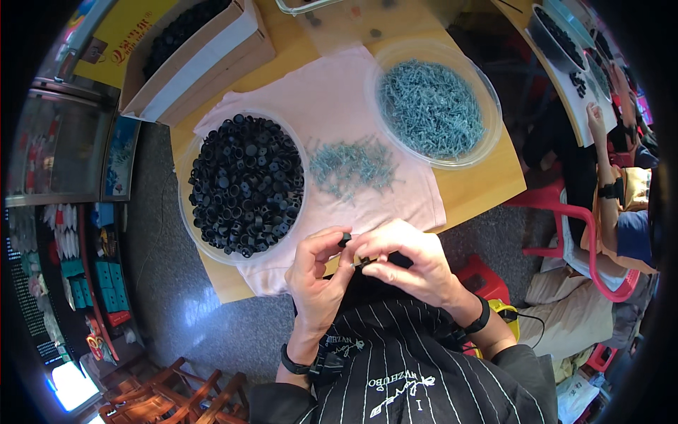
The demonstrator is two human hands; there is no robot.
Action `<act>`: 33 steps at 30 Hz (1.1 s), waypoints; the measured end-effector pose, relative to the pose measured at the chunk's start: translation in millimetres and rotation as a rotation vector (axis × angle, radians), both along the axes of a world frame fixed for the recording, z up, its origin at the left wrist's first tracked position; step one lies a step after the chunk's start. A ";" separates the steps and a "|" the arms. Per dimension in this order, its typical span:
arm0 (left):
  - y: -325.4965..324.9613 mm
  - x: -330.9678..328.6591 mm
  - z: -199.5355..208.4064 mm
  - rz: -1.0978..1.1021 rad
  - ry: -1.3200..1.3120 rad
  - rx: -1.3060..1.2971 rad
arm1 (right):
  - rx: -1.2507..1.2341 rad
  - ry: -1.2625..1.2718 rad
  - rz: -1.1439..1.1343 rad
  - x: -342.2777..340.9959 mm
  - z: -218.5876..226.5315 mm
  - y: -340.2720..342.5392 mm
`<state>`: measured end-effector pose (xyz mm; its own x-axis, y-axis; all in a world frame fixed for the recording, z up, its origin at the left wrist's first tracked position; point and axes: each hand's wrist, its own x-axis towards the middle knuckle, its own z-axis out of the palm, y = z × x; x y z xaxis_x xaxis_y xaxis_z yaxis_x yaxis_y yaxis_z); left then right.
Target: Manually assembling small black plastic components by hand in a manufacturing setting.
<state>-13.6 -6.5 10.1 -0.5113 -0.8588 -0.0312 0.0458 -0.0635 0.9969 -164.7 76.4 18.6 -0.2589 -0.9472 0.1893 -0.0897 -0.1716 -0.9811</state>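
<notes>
Both my hands are raised close together in front of my apron, at the near edge of a pink cloth point(339, 85). My left hand point(314, 279) is closed, with a small black plastic cap point(345, 239) at its fingertips. My right hand point(413, 265) pinches a small dark piece point(364, 261) right beside the left thumb; its exact kind is too small to make out. Beyond my left hand stands a round clear tub point(185, 205) full of black plastic caps point(247, 184). A loose pile of silvery screws point(353, 166) lies on the cloth ahead of my hands.
A second clear tub point(494, 120) heaped with screws stands at the far right of the wooden table point(487, 187). At the far left is a cardboard box point(205, 67) holding dark parts. A red plastic stool point(593, 233) and another person's arm point(600, 148) are off to the right.
</notes>
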 end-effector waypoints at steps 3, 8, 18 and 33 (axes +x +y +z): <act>-0.8 -2.9 8.2 -0.045 0.065 -0.005 | -0.140 0.155 -0.034 0.7 0.3 -0.4; -3.6 -3.6 17.7 -0.115 0.005 -0.064 | -0.021 -0.109 -0.028 0.4 -1.5 6.2; -10.7 4.1 24.6 -0.132 0.119 0.319 | -0.097 -0.219 0.007 1.0 -7.5 5.4; -20.1 8.7 8.1 -0.208 0.397 0.269 | -0.020 -0.146 -0.085 0.2 14.9 -1.8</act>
